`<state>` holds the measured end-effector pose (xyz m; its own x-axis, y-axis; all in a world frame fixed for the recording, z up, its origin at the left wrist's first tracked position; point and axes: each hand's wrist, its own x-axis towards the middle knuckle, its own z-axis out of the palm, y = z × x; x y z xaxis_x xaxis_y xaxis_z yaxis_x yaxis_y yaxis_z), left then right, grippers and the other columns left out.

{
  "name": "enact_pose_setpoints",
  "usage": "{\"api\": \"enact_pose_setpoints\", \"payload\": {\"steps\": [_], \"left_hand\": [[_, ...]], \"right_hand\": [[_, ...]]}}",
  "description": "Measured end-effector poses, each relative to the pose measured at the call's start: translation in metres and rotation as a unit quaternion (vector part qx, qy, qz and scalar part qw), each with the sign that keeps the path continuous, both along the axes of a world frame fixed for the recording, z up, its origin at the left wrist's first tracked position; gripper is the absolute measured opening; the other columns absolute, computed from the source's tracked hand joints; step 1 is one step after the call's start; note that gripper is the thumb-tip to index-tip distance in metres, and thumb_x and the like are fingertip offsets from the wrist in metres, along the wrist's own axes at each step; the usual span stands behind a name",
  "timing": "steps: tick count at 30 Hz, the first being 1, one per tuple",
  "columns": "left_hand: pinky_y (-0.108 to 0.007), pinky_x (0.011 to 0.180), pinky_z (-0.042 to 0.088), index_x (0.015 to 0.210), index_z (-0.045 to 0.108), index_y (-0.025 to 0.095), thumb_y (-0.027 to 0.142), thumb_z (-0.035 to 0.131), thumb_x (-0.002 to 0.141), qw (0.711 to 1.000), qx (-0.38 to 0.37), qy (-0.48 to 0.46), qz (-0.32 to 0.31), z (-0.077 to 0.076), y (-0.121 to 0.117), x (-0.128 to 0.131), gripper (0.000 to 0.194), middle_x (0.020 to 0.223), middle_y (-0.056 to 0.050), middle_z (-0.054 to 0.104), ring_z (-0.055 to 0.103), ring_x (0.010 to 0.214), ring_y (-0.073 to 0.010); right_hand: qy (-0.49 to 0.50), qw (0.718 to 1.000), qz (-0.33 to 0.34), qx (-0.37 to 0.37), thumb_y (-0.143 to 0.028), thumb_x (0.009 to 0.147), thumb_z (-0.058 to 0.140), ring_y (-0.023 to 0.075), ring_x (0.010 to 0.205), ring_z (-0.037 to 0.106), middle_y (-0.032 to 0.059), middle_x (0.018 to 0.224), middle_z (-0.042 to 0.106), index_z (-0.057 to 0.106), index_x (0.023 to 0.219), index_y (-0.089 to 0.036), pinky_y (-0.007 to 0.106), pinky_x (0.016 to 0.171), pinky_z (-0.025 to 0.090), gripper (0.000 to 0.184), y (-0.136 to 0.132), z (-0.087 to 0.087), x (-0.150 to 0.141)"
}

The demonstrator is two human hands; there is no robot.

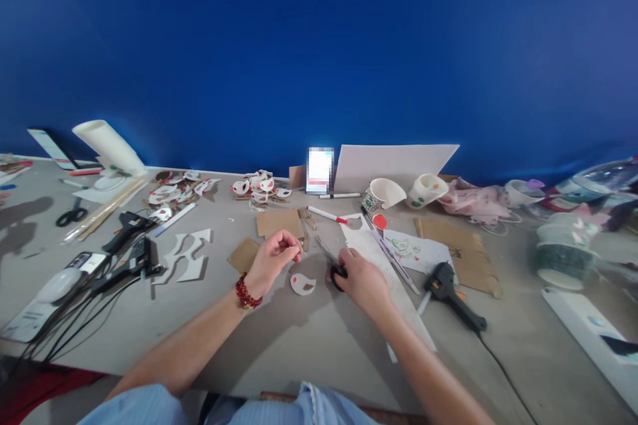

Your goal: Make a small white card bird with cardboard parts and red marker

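My right hand (pixel 361 277) is closed around the black handles of a pair of scissors (pixel 338 272), whose blades point up and left, low over the table. Fingers of my left hand (pixel 276 259) are curled into a pinch, and whatever they hold, if anything, is too small to make out. Between both hands a white paper bird cutout (pixel 302 284) with a red spot and a brown patch lies flat on the table. Beyond my left hand are brown cardboard pieces (pixel 280 223). A cut white sheet (pixel 393 299) lies under my right forearm.
Two glue guns (pixel 130 259) with cords lie left, another glue gun (pixel 456 295) right. Several finished bird cutouts (pixel 259 186) are piled at the back. A lit phone (pixel 319 170) stands by the blue wall. Markers (pixel 326 214), paper cups (pixel 383 194) and cardboard (pixel 461 255) spread rightward.
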<state>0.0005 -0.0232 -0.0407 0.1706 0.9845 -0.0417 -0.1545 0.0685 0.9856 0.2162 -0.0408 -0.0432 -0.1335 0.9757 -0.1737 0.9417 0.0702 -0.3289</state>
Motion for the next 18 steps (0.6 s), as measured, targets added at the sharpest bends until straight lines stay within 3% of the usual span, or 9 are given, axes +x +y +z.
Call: {"api": "enact_pose_setpoints", "payload": {"steps": [3, 7, 13, 18], "left_hand": [[-0.025, 0.068, 0.047, 0.09, 0.059, 0.017, 0.026, 0.064, 0.079, 1.0, 0.001, -0.003, -0.016, -0.002, -0.002, 0.001, 0.015, 0.078, -0.001, 0.064, 0.059, 0.066, -0.0115], [-0.026, 0.072, 0.048, 0.089, 0.063, 0.016, 0.031, 0.065, 0.081, 0.999, 0.0, 0.028, -0.041, 0.0, -0.007, 0.004, 0.017, 0.082, -0.004, 0.068, 0.062, 0.072, -0.0137], [-0.029, 0.08, 0.049, 0.087, 0.064, 0.017, 0.033, 0.069, 0.08, 0.998, 0.01, -0.001, -0.064, 0.001, -0.015, 0.01, 0.019, 0.094, -0.006, 0.069, 0.063, 0.085, -0.017], [-0.028, 0.076, 0.049, 0.086, 0.066, 0.017, 0.036, 0.072, 0.077, 0.998, 0.03, 0.008, -0.053, -0.002, -0.018, 0.012, 0.022, 0.084, -0.004, 0.066, 0.06, 0.08, -0.0165]], "right_hand": [[0.066, 0.997, 0.032, -0.004, -0.023, 0.075, 0.066, 0.0149, 0.071, 0.056, 0.0007, 0.087, 0.062, 0.057, 0.084, -0.02, 0.023, 0.057, 0.029, 0.014, 0.0, 0.005, 0.006], [0.155, 0.986, 0.052, 0.034, -0.026, 0.078, 0.066, 0.015, 0.071, 0.055, -0.0003, 0.082, 0.06, 0.059, 0.083, -0.02, 0.023, 0.062, 0.036, 0.011, -0.004, 0.015, 0.007], [0.319, 0.943, 0.049, 0.078, -0.035, 0.086, 0.061, 0.0142, 0.064, 0.055, 0.0001, 0.077, 0.06, 0.061, 0.094, -0.021, 0.024, 0.061, 0.043, 0.017, -0.014, 0.016, -0.013], [0.351, 0.929, 0.052, 0.104, -0.031, 0.091, 0.054, 0.0158, 0.068, 0.058, 0.0021, 0.076, 0.063, 0.062, 0.088, -0.02, 0.025, 0.063, 0.045, 0.014, -0.015, 0.013, -0.022]]}}
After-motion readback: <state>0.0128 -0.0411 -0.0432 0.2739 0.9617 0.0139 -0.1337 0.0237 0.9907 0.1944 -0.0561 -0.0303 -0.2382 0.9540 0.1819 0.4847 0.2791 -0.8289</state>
